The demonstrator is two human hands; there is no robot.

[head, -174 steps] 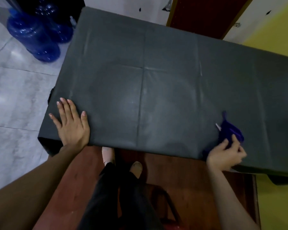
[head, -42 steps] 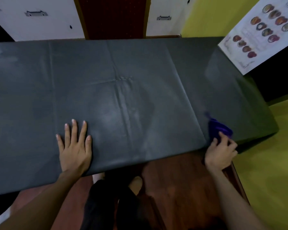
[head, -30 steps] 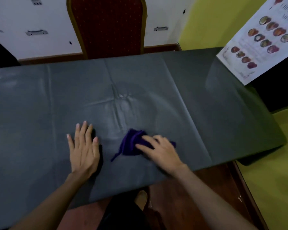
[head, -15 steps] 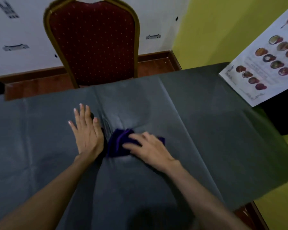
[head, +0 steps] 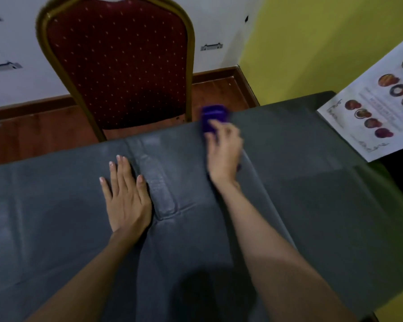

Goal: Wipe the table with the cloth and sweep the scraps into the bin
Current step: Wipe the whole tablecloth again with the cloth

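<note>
Head view: looks down over a dark grey covered table (head: 312, 205) filling the lower two thirds of the frame.
Left hand (head: 126, 196): flat, palm down, fingers spread slightly, pressed on the table cover left of centre; grips nothing.
Right hand (head: 223, 154): reaches to the table's far edge, upper centre of the frame; blurred; fingers laid over the cloth, pressing it down.
Cloth (head: 213, 118): purple, bunched, at the far edge of the table just under the right fingertips, part of it past the edge; exact fold unclear from blur.
Table cover: creased, with a raised fold running between the two hands and a paler streaked patch along it.
Chair (head: 119, 66): red padded back with a gold frame, upper left of centre, standing beyond the far edge.
Printed sheet (head: 379, 112): white, with round food pictures, at the right edge of the frame, overlapping the table's far right corner.
Bin and scraps: cannot tell where.
</note>
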